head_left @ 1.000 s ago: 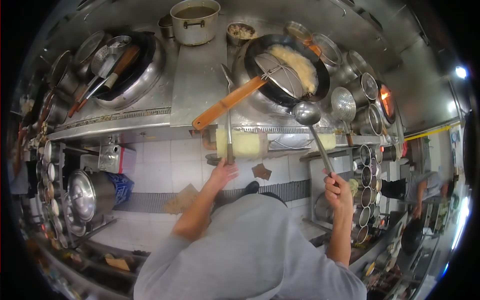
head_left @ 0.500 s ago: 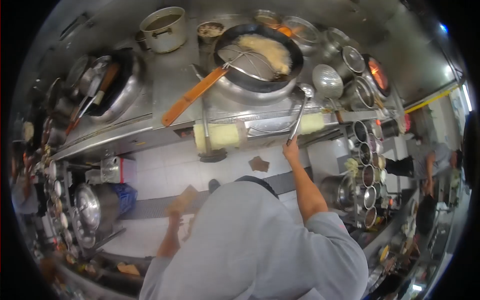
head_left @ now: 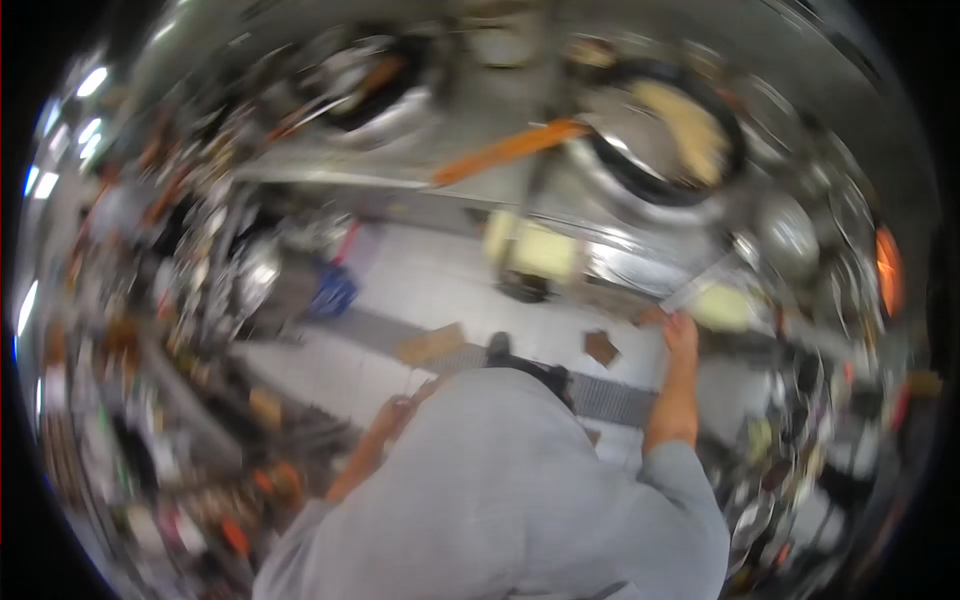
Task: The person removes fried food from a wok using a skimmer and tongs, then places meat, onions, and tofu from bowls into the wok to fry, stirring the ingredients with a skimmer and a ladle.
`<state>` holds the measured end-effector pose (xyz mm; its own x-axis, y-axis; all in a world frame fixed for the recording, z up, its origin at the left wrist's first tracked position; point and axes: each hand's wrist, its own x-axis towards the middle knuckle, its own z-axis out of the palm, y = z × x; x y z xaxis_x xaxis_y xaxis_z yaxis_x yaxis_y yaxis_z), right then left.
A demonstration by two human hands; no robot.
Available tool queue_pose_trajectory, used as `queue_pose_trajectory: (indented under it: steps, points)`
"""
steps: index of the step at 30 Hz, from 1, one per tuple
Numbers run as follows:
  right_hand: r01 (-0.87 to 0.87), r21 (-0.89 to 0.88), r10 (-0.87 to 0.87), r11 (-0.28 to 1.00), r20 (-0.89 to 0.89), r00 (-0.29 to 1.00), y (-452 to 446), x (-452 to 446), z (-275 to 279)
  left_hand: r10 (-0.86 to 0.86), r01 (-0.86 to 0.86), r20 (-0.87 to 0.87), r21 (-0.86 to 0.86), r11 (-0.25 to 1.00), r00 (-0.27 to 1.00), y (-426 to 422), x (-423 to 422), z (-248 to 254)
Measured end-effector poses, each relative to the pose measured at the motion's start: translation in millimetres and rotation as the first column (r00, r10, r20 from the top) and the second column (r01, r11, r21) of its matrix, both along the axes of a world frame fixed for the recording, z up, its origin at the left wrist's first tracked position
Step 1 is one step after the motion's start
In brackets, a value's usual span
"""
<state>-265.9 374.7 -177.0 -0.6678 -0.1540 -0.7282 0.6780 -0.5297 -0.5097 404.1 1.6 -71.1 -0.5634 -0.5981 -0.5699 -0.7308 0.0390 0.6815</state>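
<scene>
My right hand [head_left: 680,332] is closed around the handle of a metal ladle [head_left: 705,280], whose bowl rests toward the stove edge, right of the wok. The black wok [head_left: 742,150] sits on a burner with pale, foamy-looking contents [head_left: 690,130]. Across the wok lies a mesh strainer [head_left: 630,135], its long wooden handle [head_left: 510,152] pointing left over the counter edge. My left hand [head_left: 400,408] hangs low beside my body, blurred, and its fingers are not clear. Beyond it a brown flat piece [head_left: 430,345] shows against the floor.
A second wok [head_left: 385,110] with utensils stands on the left burner. A perforated skimmer [head_left: 788,235] lies right of the main wok. Pale yellow rolled cloths [head_left: 540,250] hang along the stove front. A blue bag [head_left: 335,290] is on the left, and an orange glow [head_left: 888,270] shows far right.
The view has turned left and blurred, so the stove and woks appear farther right. My right hand still grips the ladle. My left hand sits closer to my body.
</scene>
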Motion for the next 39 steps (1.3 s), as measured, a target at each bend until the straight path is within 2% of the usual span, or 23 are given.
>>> queue_pose_trajectory:
  steps: [1, 2, 3, 4, 5, 7, 9, 11, 13, 16, 17, 18, 19, 20, 21, 22, 28, 30, 31, 33, 35, 38, 39]
  points:
    - [-0.059, -0.136, 0.059, 0.989, -0.002, 0.998, 5.7, -11.3, -59.9, 0.137, -0.140, 0.075, 0.037, 0.989, 0.988, 4.4, 10.1, 4.1]
    - [-0.576, -0.191, 0.446, 0.795, -0.461, 0.767, -4.3, 2.7, -69.7, 0.267, -0.278, 0.137, 0.070, 0.958, 0.954, 2.9, 25.0, -3.2]
    - [-0.572, -0.259, 0.539, 0.778, -0.193, 0.820, -8.9, -4.2, -158.4, 0.287, -0.292, 0.140, 0.021, 0.956, 0.948, 0.6, 44.1, -15.3]
    - [-0.515, -0.661, 0.562, 0.546, -0.167, 0.810, -23.5, 27.5, -113.1, 0.289, -0.289, 0.144, -0.022, 0.957, 0.946, -0.6, 63.5, -22.9]
    - [-0.550, -0.679, 0.614, 0.485, -0.183, 0.767, -40.2, 62.1, -123.0, 0.362, -0.358, 0.137, -0.054, 0.932, 0.922, 6.4, 68.3, -6.1]
    - [-0.808, 0.050, 0.806, 0.587, -0.136, 0.576, -47.4, 111.7, -139.3, 0.412, -0.410, 0.239, -0.059, 0.910, 0.879, 24.4, 56.4, 37.1]
    - [-0.822, 0.142, 0.742, 0.551, 0.367, 0.561, -79.5, 147.6, -70.2, 0.404, -0.399, 0.174, -0.061, 0.915, 0.898, 40.0, 66.1, 33.6]
    - [-0.816, 0.228, 0.743, 0.532, 0.337, 0.578, -90.2, 166.8, -46.0, 0.218, -0.205, 0.123, -0.109, 0.973, 0.968, 53.2, 81.0, 8.6]
    - [-0.796, 0.315, 0.739, 0.517, 0.307, 0.600, -95.8, 169.7, -41.8, 0.400, -0.413, 0.190, 0.034, 0.910, 0.897, 60.9, 78.0, 7.6]
    - [-0.663, 0.102, 0.661, 0.741, 0.061, 0.748, -90.4, 155.3, -98.8, 0.532, -0.519, 0.068, 0.354, 0.778, 0.844, 66.0, 95.4, -34.0]
    - [-0.668, 0.054, 0.670, 0.742, -0.079, 0.738, -78.4, 153.7, -103.8, 0.280, -0.274, -0.081, 0.082, 0.958, 0.957, 61.4, 102.2, -52.1]
    - [-0.686, 0.453, 0.816, 0.569, -0.413, 0.403, -70.1, 156.4, -113.7, -0.045, 0.008, -0.163, -0.223, 0.975, 0.986, 55.0, 103.6, -65.9]
    - [-0.442, 0.806, 0.882, 0.394, -0.466, -0.065, -59.4, 155.5, -114.6, 0.200, -0.195, -0.125, 0.048, 0.980, 0.972, 47.7, 105.1, -75.5]
    - [-0.546, 0.655, 0.838, 0.522, -0.275, 0.470, -65.5, 159.2, -85.0, 0.400, -0.382, -0.002, 0.293, 0.877, 0.917, 30.9, 98.5, -84.7]
    - [-0.506, 0.479, 0.558, 0.717, 0.039, 0.829, -82.6, 166.1, -47.4, 0.389, -0.365, -0.030, 0.288, 0.886, 0.921, 20.8, 87.9, -68.8]
    - [-0.448, 0.503, 0.508, 0.739, 0.021, 0.861, -84.3, 171.7, -16.0, 0.395, -0.364, -0.060, 0.279, 0.889, 0.917, 12.2, 79.4, -38.5]
    - [-0.301, 0.521, 0.381, 0.799, -0.050, 0.923, -74.5, 200.2, 19.7, 0.549, -0.423, -0.270, 0.406, 0.810, 0.791, -46.4, 162.4, -165.9]
    - [-0.258, 0.520, 0.259, 0.815, 0.071, 0.963, -78.2, 227.0, 41.5, 0.094, -0.122, -0.154, -0.183, 0.975, 0.984, -67.8, 188.6, -184.1]
    - [-0.239, 0.508, 0.237, 0.828, 0.070, 0.969, -94.9, 238.7, 40.3, 0.122, -0.159, -0.301, -0.101, 0.982, 0.946, -72.4, 192.7, -158.8]
    - [-0.005, 0.898, 0.528, 0.441, -0.255, 0.810, -132.6, 239.4, 22.7, 0.075, -0.119, -0.453, -0.070, 0.990, 0.888, -87.6, 216.4, -165.0]
    - [0.448, 0.893, 0.842, 0.028, -0.263, 0.472, -170.6, 227.9, 8.1, 0.078, -0.076, -0.436, 0.023, 0.997, 0.897, -98.4, 216.8, -131.9]
    - [0.317, 0.938, 0.882, 0.140, -0.264, 0.391, -285.3, 242.4, 117.7, -0.076, 0.032, -0.338, -0.133, 0.991, 0.938, -103.8, 216.0, -101.5]
    - [0.252, 0.952, 0.879, 0.172, -0.263, 0.397, -314.5, 245.9, 140.6, 0.274, -0.239, -0.187, 0.188, 0.953, 0.943, -107.8, 218.4, -103.4]
